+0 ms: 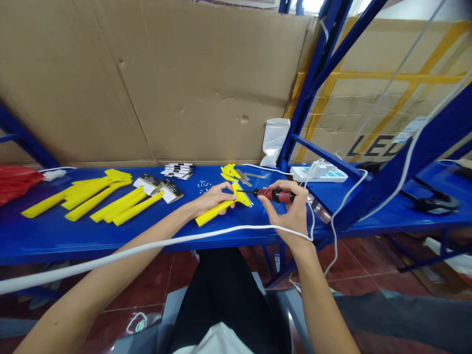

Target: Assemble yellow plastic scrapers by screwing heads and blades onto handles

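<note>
My left hand (pixel 215 198) is closed around a yellow scraper (pixel 211 213), near its head, with the handle slanting down to the left over the blue table. A metal blade edge shows along the scraper's right end. In my right hand (pixel 291 206) is a red and black screwdriver (pixel 277 194), lying nearly level. Its thin shaft points left and its tip is at the scraper's head; whether it sits in a screw is too small to tell. Behind the scraper lie small yellow plastic pieces (pixel 230 171) and flat metal blades (pixel 243 178). Tiny screws (pixel 203 186) are scattered beyond my left hand.
Several yellow scrapers (pixel 92 191) lie at the left, some with black-and-white cards (pixel 170 191). Stacked cards (pixel 178 170) are at the back. A white power strip (pixel 319 173) stands right, by the blue rack post (pixel 309 93). A white cable (pixel 147 246) crosses before my arms.
</note>
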{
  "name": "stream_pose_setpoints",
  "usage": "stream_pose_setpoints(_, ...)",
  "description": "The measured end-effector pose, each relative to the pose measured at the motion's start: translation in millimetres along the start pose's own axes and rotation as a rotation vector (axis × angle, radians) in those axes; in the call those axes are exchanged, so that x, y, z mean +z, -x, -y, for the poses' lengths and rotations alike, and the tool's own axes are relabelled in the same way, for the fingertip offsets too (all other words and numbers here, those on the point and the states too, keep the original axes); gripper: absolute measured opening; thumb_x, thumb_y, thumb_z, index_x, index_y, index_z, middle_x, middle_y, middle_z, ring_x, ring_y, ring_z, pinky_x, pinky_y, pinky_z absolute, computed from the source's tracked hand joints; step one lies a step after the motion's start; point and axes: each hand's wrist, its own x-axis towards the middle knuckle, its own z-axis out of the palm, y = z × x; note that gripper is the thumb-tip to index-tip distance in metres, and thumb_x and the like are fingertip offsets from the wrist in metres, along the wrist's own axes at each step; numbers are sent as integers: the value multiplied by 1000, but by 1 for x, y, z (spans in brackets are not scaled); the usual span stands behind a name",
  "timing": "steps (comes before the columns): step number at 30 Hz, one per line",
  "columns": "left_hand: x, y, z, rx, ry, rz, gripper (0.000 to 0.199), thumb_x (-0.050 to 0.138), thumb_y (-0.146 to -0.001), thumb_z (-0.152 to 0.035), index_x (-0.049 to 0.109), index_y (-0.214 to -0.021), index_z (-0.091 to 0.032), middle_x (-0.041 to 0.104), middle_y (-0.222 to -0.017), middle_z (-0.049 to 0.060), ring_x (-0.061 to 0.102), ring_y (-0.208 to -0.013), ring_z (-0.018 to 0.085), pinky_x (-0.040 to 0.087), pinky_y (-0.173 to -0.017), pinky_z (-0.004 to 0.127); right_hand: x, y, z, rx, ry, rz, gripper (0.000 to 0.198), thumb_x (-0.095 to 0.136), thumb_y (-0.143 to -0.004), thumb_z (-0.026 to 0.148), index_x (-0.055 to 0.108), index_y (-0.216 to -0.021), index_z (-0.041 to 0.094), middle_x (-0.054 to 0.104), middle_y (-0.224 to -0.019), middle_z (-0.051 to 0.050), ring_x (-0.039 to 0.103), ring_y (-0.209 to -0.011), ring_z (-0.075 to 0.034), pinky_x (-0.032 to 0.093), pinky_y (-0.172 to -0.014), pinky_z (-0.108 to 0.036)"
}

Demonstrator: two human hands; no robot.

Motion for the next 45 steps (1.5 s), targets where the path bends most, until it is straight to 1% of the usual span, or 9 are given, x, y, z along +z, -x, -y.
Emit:
stream_pose_setpoints(4,1,1,-1,7,-2,-16,53,95,-85,-39,50,-108,-25,76,-77,5,64,-52,14,42,-45,20,0,-1,0,42,-144,103,47,79,-103,21,51,-139,30,60,-160,-16,74,-137,-30,66,-114,-55)
stream_pose_setpoints(9,2,1,-2,3,-9,-2,53,94,-86,-40,48,-108,-26,76,-76,3,60,-46,12,42,-44,20,1,-1,-1,-15,14,-3,49,91,-95,23,56,-129,31,78,-123,-7,80,-117,-28,70,-100,-49)
stream_pose_setpoints(14,2,1,-2,5,1,-3,52,94,-86,-37,48,-108,-26,77,-77,3,61,-46,13,43,-45,21,1,-2,2,81,-187,103,42,78,-104,24,50,-136,30,54,-169,-18,75,-139,-31,68,-112,-54)
stream_pose_setpoints(18,2,1,-1,12,-6,-8,52,93,-87,-38,48,-108,-26,76,-75,4,60,-46,13,42,-43,21,1,0,2,2,-16,44,40,86,-100,24,56,-126,30,79,-130,-9,83,-117,-28,72,-94,-45)
stream_pose_setpoints(20,1,0,0,12,-7,-10,50,93,-88,-38,48,-108,-26,76,-75,4,60,-46,13,41,-43,21,1,0,1,-49,81,-15,44,92,-94,24,59,-123,29,80,-113,-5,83,-109,-27,71,-89,-42)
stream_pose_setpoints(26,0,-1,2,19,34,-21,50,96,-85,-34,52,-108,-24,76,-79,5,68,-58,15,42,-46,19,-1,-1,5,73,-177,110,40,77,-105,20,54,-136,30,59,-164,-15,75,-139,-29,67,-112,-52)
stream_pose_setpoints(32,0,-1,0,-2,8,-15,53,96,-85,-38,50,-109,-26,76,-77,2,62,-49,12,42,-44,19,-1,-3,4,-23,82,33,36,92,-95,25,68,-121,30,81,-111,-4,82,-105,-26,69,-92,-43)
stream_pose_setpoints(38,1,-1,1,10,10,-31,54,96,-83,-37,50,-109,-25,76,-79,3,65,-53,13,44,-45,19,4,-3,10,5,-70,66,41,82,-101,22,57,-133,29,76,-138,-11,78,-130,-29,67,-109,-51)
stream_pose_setpoints(45,1,1,0,14,14,-28,52,95,-85,-36,49,-108,-25,76,-79,4,65,-53,14,42,-46,19,8,4,4,0,-6,17,36,86,-100,23,61,-125,29,84,-119,-5,84,-112,-25,70,-91,-40)
